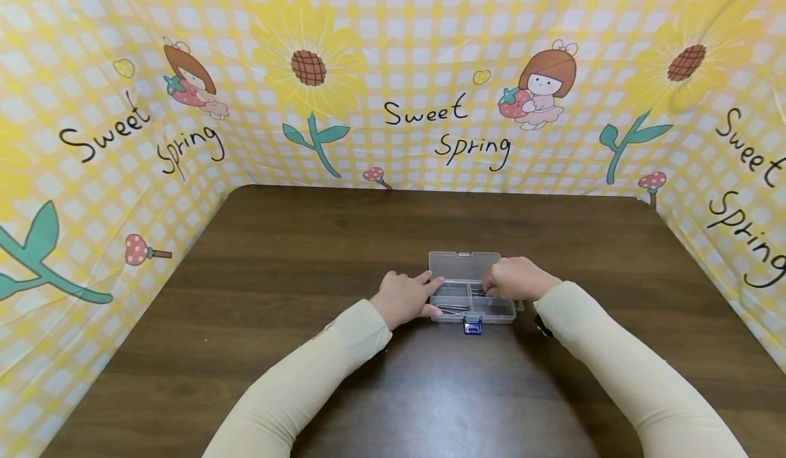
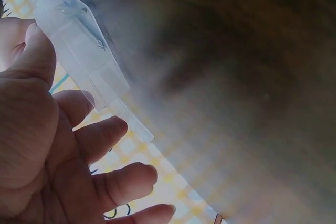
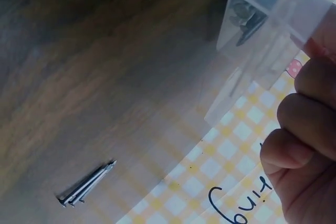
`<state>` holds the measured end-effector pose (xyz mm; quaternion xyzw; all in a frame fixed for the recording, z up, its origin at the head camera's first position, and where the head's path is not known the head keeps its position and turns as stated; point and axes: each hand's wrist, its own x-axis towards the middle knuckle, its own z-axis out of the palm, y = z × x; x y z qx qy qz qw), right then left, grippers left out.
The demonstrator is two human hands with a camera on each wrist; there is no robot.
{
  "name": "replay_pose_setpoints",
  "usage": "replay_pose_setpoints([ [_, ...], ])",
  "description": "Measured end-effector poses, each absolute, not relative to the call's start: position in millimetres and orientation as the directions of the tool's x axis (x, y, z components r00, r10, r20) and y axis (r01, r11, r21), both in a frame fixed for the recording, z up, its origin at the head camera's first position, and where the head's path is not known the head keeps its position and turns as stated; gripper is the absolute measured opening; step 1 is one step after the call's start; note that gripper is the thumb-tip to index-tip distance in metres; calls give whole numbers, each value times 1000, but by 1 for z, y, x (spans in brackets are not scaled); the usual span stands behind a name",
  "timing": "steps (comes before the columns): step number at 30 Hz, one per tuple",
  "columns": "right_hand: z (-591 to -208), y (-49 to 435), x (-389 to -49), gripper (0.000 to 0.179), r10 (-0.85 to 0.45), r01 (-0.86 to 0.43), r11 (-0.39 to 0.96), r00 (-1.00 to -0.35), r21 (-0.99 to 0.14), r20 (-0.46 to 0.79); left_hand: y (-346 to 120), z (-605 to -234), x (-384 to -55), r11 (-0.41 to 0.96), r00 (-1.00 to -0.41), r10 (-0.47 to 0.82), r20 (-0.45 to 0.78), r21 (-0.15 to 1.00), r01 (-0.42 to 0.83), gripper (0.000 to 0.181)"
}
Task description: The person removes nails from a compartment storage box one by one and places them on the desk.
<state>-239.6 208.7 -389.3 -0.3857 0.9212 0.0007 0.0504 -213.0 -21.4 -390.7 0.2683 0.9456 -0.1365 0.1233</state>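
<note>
A clear plastic compartment box [image 1: 494,320] stands on the table with its lid [image 1: 459,267] raised at the back and a blue latch [image 1: 472,327] hanging at its front. My left hand [image 1: 402,299] touches the box's left side, fingers spread and mostly straight, thumb by the front corner. Over the back right compartment, my right hand [image 1: 518,278] has its fingers curled; the fingertips are partly hidden, so a held piece cannot be made out. Long thin nails [image 1: 451,309] lie in the front left compartment. Dark metal pieces [image 3: 247,22] sit in another compartment.
Several loose nails [image 3: 86,184] lie together on the brown wooden table [image 1: 307,239], outside the box, in the right wrist view. A yellow checked cloth [image 1: 393,48] with printed flowers stands around the table's back and sides.
</note>
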Motion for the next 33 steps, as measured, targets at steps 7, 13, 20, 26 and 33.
replay_pose_setpoints([
  [7, -384, 208, -239, 12, -715, -713, 699, -696, -50, -61, -21, -389, -212, 823, -830, 474, -294, -187, 536, 72],
  [13, -376, 208, -239, 9, -675, -670, 738, -732, -86, -92, -22, -389, -211, 827, -833, 473, -287, -181, 532, 72],
  [20, -366, 215, -243, 13, -645, -634, 764, -753, -116, -128, -22, -389, -211, 830, -830, 474, -293, -166, 532, 72],
  [26, -361, 227, -246, 12, -654, -642, 756, -748, -129, -111, -22, -388, -210, 829, -830, 480, -286, -163, 535, 71],
  [33, -357, 242, -244, 12, -623, -612, 781, -775, -124, -104, -21, -389, -211, 825, -825, 483, -292, -163, 541, 71],
])
